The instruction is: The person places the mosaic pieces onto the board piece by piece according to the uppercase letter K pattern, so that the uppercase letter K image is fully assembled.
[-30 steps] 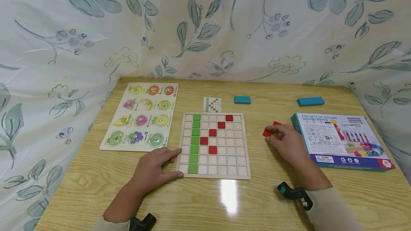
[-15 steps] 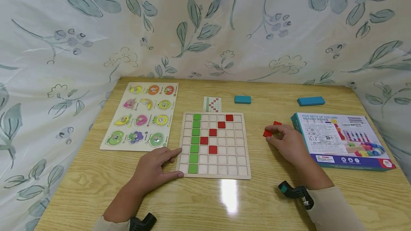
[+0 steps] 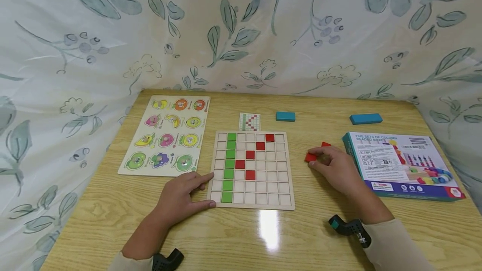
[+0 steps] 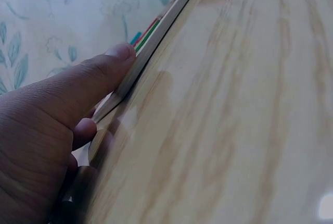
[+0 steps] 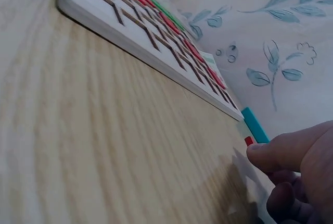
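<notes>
- red tile (image 3: 311, 157) is pinched by the fingertips of the right hand (image 3: 337, 168) on the wooden table (image 3: 263, 233), to the right of the grid board (image 3: 251, 170) and apart from it; in the right wrist view only a small red corner (image 5: 248, 141) is seen past the curled thumb.
- a second red tile (image 3: 325, 144) is seen just behind the right hand, close to the box (image 3: 399, 164).
- the left hand (image 3: 180, 198) is laid flat against the board's near left corner, fingers straight; in the left wrist view a fingertip (image 4: 117, 57) is pressed along the board's edge (image 4: 156, 31).
- the two hands are kept well apart, one at each side of the board.
- a column of green tiles (image 3: 229, 164) is set into the board's second column from the left, and five red tiles (image 3: 250, 154) are set in a bent line to its right.
- a small pattern card (image 3: 249, 121) is laid just behind the board's far edge.
- a fruit puzzle (image 3: 167, 135) is placed to the left of the board, near the left hand.
- two blue blocks are laid at the far side of the table: a short one (image 3: 285, 116) and a longer one (image 3: 365, 118), well apart from each other.
- leaf-printed cloth (image 3: 241, 28) is hung behind and beside the table.
</notes>
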Available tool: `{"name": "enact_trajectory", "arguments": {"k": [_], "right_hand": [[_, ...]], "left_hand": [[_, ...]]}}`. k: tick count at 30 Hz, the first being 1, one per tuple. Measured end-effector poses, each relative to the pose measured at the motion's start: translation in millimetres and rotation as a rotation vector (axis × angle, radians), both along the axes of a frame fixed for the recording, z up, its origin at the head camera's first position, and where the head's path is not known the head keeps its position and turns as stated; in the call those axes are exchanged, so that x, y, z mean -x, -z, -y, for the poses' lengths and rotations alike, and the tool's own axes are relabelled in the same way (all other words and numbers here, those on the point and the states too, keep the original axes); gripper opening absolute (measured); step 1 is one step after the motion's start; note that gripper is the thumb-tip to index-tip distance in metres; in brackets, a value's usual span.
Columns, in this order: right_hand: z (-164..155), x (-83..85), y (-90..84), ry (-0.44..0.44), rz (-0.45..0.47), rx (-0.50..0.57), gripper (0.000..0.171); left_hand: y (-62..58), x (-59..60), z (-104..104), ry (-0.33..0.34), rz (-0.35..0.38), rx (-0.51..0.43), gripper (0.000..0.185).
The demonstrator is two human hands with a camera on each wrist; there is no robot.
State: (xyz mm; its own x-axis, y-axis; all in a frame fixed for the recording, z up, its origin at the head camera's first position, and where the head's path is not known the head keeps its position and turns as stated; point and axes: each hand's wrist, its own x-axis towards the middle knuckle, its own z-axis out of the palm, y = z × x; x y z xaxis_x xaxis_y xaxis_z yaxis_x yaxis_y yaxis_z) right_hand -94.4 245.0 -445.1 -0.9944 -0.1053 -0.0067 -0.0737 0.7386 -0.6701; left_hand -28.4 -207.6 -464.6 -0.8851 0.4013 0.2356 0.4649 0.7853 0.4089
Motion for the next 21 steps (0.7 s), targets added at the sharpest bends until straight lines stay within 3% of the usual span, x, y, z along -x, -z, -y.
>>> {"name": "enact_trajectory", "arguments": {"k": [21], "right_hand": [[38, -12.7, -5.9, -0.187, 0.031, 0.075, 0.03]], "left_hand": [[0.6, -0.4, 0, 0.007, -0.017, -0.006, 0.075]]}}
